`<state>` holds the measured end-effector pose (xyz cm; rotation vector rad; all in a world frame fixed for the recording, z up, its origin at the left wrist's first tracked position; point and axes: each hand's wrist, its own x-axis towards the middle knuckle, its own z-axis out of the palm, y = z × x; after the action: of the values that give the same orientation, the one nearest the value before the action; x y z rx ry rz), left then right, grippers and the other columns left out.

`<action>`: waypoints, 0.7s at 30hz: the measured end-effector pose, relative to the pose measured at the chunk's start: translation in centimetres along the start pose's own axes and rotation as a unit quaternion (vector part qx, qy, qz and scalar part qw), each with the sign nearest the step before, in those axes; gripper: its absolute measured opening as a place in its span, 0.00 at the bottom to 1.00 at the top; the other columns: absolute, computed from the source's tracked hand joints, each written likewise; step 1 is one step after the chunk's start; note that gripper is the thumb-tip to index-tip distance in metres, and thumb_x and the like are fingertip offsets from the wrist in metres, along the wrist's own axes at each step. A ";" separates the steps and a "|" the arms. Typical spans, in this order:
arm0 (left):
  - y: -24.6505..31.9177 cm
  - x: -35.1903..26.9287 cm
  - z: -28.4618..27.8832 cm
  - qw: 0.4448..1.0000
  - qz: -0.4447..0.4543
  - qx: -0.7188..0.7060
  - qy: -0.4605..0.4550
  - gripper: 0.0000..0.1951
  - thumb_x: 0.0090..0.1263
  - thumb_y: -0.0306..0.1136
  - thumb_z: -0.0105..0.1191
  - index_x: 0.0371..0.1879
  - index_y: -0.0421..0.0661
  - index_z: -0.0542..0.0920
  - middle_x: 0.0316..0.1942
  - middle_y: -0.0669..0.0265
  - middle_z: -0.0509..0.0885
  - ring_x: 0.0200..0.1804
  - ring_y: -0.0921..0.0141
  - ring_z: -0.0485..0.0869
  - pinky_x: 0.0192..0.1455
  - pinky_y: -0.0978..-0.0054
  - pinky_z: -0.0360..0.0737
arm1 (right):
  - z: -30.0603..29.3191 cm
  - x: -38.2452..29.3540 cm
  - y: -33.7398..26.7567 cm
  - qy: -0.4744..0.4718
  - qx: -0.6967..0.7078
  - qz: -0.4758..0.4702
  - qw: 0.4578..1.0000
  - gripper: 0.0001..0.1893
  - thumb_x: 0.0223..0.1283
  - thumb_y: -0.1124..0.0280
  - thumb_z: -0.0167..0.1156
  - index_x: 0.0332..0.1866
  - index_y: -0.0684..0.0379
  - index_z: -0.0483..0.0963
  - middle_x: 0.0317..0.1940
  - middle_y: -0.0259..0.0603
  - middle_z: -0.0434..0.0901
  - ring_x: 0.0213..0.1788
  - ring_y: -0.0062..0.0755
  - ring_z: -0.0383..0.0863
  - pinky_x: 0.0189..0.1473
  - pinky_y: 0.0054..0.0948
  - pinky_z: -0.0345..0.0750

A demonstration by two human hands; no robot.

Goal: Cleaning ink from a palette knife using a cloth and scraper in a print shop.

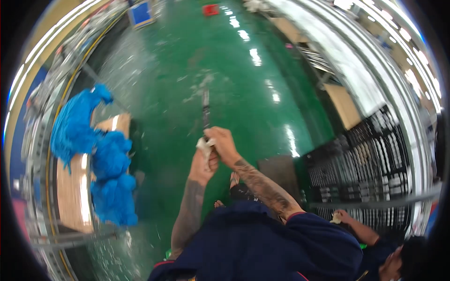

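My left hand [204, 165] is closed around a whitish cloth [205, 144], which wraps the lower end of a narrow dark strip with light marks [206, 109]. Just above it, my right hand [221, 140] pinches the same strip near the cloth with thumb and fingers. The strip stands out away from me, over the green floor, its far end blurred. What it is made of I cannot tell. Both hands are close together in front of my body, and the cloth's lower part hangs over the left palm.
Blue bundles [112, 158] lie on a wooden board [72, 191] at the left. Black racks of narrow strips [358, 165] stand at the right beside a long pale bench [337, 52]. A co-worker's hand [342, 217] holds a pale cloth at lower right. A red container [211, 10] sits on the floor far ahead.
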<state>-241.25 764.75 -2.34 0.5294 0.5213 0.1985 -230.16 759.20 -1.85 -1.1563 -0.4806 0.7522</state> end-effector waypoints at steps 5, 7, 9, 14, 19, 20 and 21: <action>6.1 6.3 -0.8 0.999 -0.027 -0.022 0.032 0.24 0.85 0.61 0.42 0.34 0.54 0.74 0.16 0.82 0.60 0.13 0.83 0.53 0.14 0.81 0.46 | 1.1 8.9 1.8 -0.010 0.182 0.079 0.980 0.14 0.75 0.69 0.61 0.27 0.52 0.74 0.23 0.25 0.77 0.20 0.12 0.71 0.22 0.20 0.67; 8.0 9.5 -0.6 0.999 -0.030 -0.006 0.032 0.24 0.85 0.61 0.42 0.34 0.54 0.75 0.17 0.82 0.60 0.13 0.83 0.54 0.14 0.81 0.46 | 0.3 12.9 2.0 -0.030 0.207 0.074 0.975 0.13 0.75 0.69 0.61 0.29 0.52 0.74 0.24 0.25 0.77 0.22 0.12 0.72 0.24 0.20 0.67; 9.7 12.9 -1.1 0.998 -0.030 -0.001 0.050 0.24 0.85 0.61 0.42 0.34 0.54 0.75 0.16 0.82 0.60 0.14 0.83 0.54 0.14 0.81 0.47 | 0.2 16.4 2.4 -0.030 0.222 0.076 0.972 0.13 0.75 0.69 0.61 0.29 0.52 0.74 0.25 0.24 0.78 0.23 0.12 0.72 0.25 0.21 0.67; 14.5 21.7 2.4 0.964 0.075 0.200 0.158 0.26 0.86 0.59 0.40 0.31 0.52 0.75 0.18 0.78 0.68 0.15 0.82 0.61 0.16 0.77 0.50 | -2.7 28.0 2.1 -0.035 0.125 0.062 0.990 0.16 0.77 0.66 0.60 0.27 0.51 0.72 0.24 0.22 0.75 0.22 0.11 0.67 0.24 0.20 0.62; 20.2 28.3 2.4 0.920 0.139 0.319 0.179 0.23 0.87 0.53 0.41 0.39 0.46 0.78 0.25 0.75 0.75 0.24 0.80 0.72 0.23 0.77 0.65 | -3.6 36.7 -0.5 -0.110 0.024 0.055 0.992 0.21 0.81 0.61 0.58 0.25 0.51 0.67 0.22 0.19 0.66 0.22 0.09 0.59 0.24 0.21 0.56; 21.2 29.7 2.2 0.908 0.147 0.350 0.179 0.21 0.86 0.50 0.42 0.42 0.45 0.78 0.27 0.71 0.77 0.26 0.76 0.76 0.27 0.73 0.70 | -3.6 38.5 -0.8 -0.117 -0.002 0.053 0.992 0.22 0.81 0.61 0.58 0.25 0.52 0.67 0.21 0.19 0.65 0.22 0.09 0.58 0.24 0.21 0.56; 22.2 31.1 1.9 0.894 0.154 0.380 0.179 0.19 0.86 0.48 0.43 0.46 0.44 0.78 0.28 0.68 0.79 0.29 0.72 0.81 0.30 0.70 0.74 | -4.0 40.2 -0.3 -0.125 -0.021 0.038 0.991 0.21 0.79 0.60 0.61 0.26 0.55 0.70 0.20 0.21 0.68 0.22 0.10 0.61 0.23 0.21 0.58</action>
<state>-214.86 792.37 -2.30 1.3629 0.8800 0.4025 -200.47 786.54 -4.40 -1.1298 -0.6683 0.9629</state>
